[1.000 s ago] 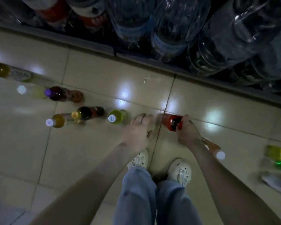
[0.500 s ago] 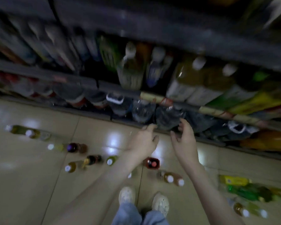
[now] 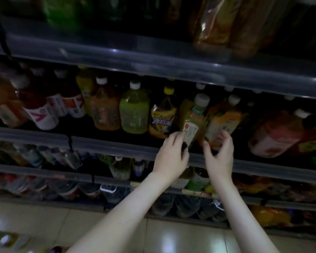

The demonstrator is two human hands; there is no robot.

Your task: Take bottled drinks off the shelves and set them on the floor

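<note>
The left hand (image 3: 171, 157) gripped a yellow bottle (image 3: 193, 121) on the shelf (image 3: 117, 143). The right hand (image 3: 220, 156) clasped the orange bottle (image 3: 224, 121) beside it.

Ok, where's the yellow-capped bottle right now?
Head view, centre of the middle shelf: the yellow-capped bottle stands between the pale green bottle on its left and the juice bottle that the left hand grips.
</note>
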